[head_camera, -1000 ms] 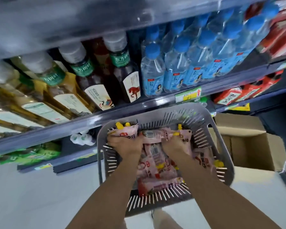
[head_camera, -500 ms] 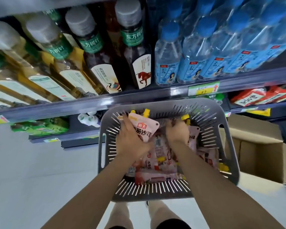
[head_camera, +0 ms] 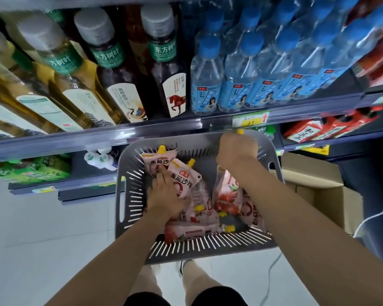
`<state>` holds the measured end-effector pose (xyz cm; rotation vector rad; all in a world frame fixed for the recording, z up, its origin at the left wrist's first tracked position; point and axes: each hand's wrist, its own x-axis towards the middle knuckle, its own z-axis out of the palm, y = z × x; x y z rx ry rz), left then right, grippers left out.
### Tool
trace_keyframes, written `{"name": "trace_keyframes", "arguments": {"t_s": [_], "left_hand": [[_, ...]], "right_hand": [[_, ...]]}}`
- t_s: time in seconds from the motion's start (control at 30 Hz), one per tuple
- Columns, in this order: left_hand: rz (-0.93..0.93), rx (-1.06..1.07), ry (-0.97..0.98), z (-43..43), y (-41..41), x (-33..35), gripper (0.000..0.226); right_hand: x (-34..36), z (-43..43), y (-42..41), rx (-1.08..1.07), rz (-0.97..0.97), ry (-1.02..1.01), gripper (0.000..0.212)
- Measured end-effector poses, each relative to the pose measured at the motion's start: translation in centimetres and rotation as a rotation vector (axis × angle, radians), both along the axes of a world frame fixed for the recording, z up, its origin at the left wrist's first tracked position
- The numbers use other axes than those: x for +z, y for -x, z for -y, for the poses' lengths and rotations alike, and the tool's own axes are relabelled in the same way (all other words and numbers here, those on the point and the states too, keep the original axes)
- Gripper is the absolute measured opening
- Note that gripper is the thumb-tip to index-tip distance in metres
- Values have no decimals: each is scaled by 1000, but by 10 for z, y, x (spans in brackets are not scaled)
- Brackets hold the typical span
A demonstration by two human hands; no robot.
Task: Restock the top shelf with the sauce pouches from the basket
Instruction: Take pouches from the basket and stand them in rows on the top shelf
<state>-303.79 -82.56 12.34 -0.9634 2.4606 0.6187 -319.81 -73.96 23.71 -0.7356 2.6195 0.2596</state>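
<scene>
A grey slotted basket [head_camera: 128, 173] sits below the shelves, holding several pink-and-red sauce pouches with yellow caps. My left hand [head_camera: 164, 195] is down inside it, gripping two upright pouches [head_camera: 181, 180] by their lower edges. My right hand [head_camera: 237, 151] is raised at the basket's far right rim, curled round a pouch [head_camera: 227, 191] that hangs below the wrist; its yellow cap [head_camera: 240, 131] pokes out above the fingers. More pouches [head_camera: 190, 228] lie flat on the basket floor. The top shelf is out of view.
A shelf edge [head_camera: 164, 129] with a yellow price tag [head_camera: 250, 120] runs just above the basket, carrying tea bottles [head_camera: 119, 74] and blue-capped water bottles [head_camera: 206, 78]. An open cardboard box [head_camera: 314, 184] stands to the right. White floor tiles [head_camera: 42, 228] lie on the left.
My right hand has lifted up to the basket's far rim with a pouch. My left hand has stood two pouches upright. The view has tilted closer to the shelves.
</scene>
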Motion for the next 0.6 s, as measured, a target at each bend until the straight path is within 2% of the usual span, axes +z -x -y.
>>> {"name": "trace_keyframes", "arguments": {"t_s": [0.1,0.23,0.3,0.4,0.43,0.5,0.6], "left_hand": [[0,-14,9,2,-2,-3,131],[22,-32,43,2,-2,-6,136],[35,-46,66,3,-2,-7,135],[72,-75,90,5,-2,-5,132],[98,-99,90,6,0,-4,129],[159,-168,83,9,3,-3,118],[197,-156,14,16,9,-3,112]], "right_hand": [[-23,-5,-14,58,92,-140,16],[-81,-16,-37,81,263,-100,31],[-104,-25,-45,-13,393,-84,61],[-119,-43,-50,-289,462,-29,113],[-121,-48,-53,-338,474,-21,123],[-123,-53,-60,-395,477,-1,125],[-123,-47,-71,-484,464,27,108]]}}
